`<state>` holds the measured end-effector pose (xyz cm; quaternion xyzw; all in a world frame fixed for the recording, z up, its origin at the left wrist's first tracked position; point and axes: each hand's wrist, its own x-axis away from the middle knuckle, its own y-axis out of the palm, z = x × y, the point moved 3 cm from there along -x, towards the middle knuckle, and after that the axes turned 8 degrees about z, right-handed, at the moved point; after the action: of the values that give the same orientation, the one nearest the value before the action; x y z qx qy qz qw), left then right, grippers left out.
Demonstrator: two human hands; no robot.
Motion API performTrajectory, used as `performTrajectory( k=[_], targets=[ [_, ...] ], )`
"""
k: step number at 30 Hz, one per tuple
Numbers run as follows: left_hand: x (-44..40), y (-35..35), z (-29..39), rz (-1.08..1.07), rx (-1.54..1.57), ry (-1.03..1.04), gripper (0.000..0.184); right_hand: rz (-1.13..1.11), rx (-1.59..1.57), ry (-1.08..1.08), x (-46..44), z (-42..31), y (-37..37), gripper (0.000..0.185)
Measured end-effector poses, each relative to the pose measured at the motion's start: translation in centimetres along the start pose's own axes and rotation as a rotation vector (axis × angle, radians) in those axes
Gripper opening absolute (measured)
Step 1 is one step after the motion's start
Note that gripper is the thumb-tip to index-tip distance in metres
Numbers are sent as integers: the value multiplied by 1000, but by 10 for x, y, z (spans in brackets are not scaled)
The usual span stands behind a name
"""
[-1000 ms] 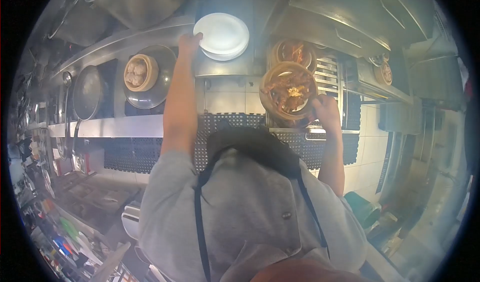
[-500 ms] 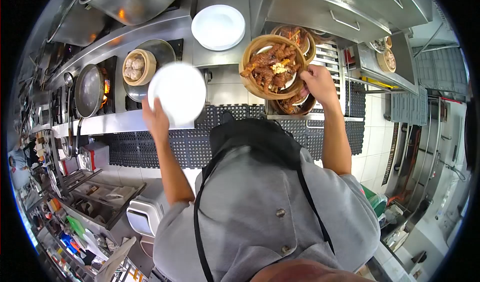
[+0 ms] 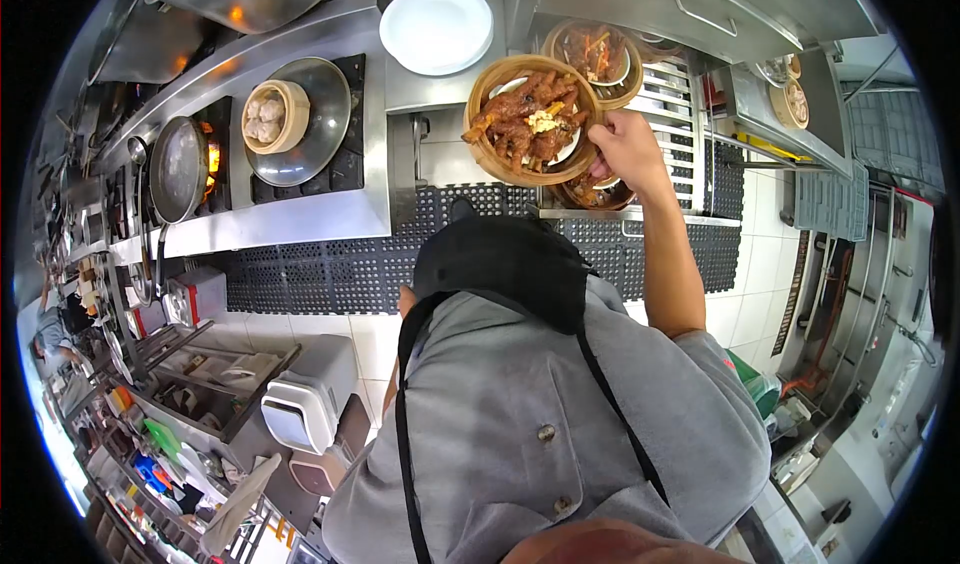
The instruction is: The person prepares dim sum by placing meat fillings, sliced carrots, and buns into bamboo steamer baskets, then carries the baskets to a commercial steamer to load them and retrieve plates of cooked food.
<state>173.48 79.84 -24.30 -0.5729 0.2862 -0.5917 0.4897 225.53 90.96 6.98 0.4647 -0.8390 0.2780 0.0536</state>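
Note:
My right hand (image 3: 625, 149) is closed on the rim of a round bamboo steamer basket (image 3: 480, 154), holding it up. Inside lie brown sauced chicken feet (image 3: 535, 119) on a white dish, topped with chopped garlic-like bits. Below and behind it are more steamer baskets: one (image 3: 632, 84) with similar food and red and yellow strips, and another (image 3: 600, 199) partly covered. My left hand (image 3: 406, 300) is drawn in beside the black apron (image 3: 490, 264); only a sliver shows, its fingers hidden. No plate is visible in it.
A stack of white plates (image 3: 436, 29) stands on the steel counter. Left of it, a steamer of dumplings (image 3: 266, 119) sits on a domed metal lid (image 3: 320, 154). A wok (image 3: 178, 169) is over a burner with visible flame (image 3: 213, 164). Black mats (image 3: 300, 274) cover the floor.
My left hand has pulled back from over the stove edge to my body, and the white plate it held has gone out of sight. The held steamer has shifted slightly left and up.

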Motion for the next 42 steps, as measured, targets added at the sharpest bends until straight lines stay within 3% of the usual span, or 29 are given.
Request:
performTrajectory(
  k=[5, 6, 7, 8, 9, 10, 11, 14, 16, 18, 21, 23, 26, 28, 33, 35, 38, 40, 41, 42],
  targets=[
    [-13, -30, -4, 44, 57, 121, 29, -9, 36, 26, 0, -2, 5, 23],
    [-11, -59, -9, 62, 80, 172, 29, -9, 35, 30, 1, -3, 4, 23],
    [0, -114, -2, -48, 121, 125, 35, -5, 52, 25, 2, -4, 4, 20],
    [12, -189, 32, 96, 135, 180, 44, -8, 68, 16, 1, -5, 6, 20],
    [7, -202, 7, 419, 45, 332, 50, -8, -5, -9, 3, -11, 7, 20],
    [14, -262, 43, 336, 259, 143, 49, -18, -1, -8, 1, -14, 6, 23],
    [9, -283, 46, 491, 245, 190, 50, -33, 10, -8, 1, -18, 5, 23],
    [-4, -347, 125, 450, 650, 63, 25, -90, 18, -30, 1, -34, 24, 21],
    [-39, -319, 130, 447, 896, 141, 24, -112, 78, -135, 7, -52, 36, 22],
    [-32, -308, 176, 342, 1260, 101, 24, -208, 144, -243, 13, -69, 47, 20],
    [-14, -292, 223, 264, 1442, 51, 27, -316, 225, -369, 18, -82, 65, 30],
    [3, -283, 244, 346, 1512, -114, 30, -396, 311, -452, 26, -85, 76, 35],
    [19, -255, 241, 264, 1791, 228, 35, -528, 327, -495, 39, -80, 89, 32],
    [25, -239, 225, 278, 1734, 140, 39, -422, 431, -787, 53, -76, 91, 37],
    [69, -208, 198, 447, 1311, 64, 43, -657, 282, -790, 75, -48, 81, 47],
    [79, -197, 192, 453, 1649, -126, 44, -717, 247, -750, 78, -39, 62, 46],
    [87, -187, 186, 423, 1862, -284, 42, -637, -44, -443, 61, -21, 10, 26],
    [85, -176, 175, 408, 1819, -239, 41, -482, -231, -307, 30, 14, -35, 13],
    [84, -174, 169, 366, 1822, -217, 42, -328, -158, -340, 20, 26, -58, 15],
    [80, -173, 163, 330, 1827, -189, 42, -93, 70, -586, -2, 53, -79, 12]
  ],
)
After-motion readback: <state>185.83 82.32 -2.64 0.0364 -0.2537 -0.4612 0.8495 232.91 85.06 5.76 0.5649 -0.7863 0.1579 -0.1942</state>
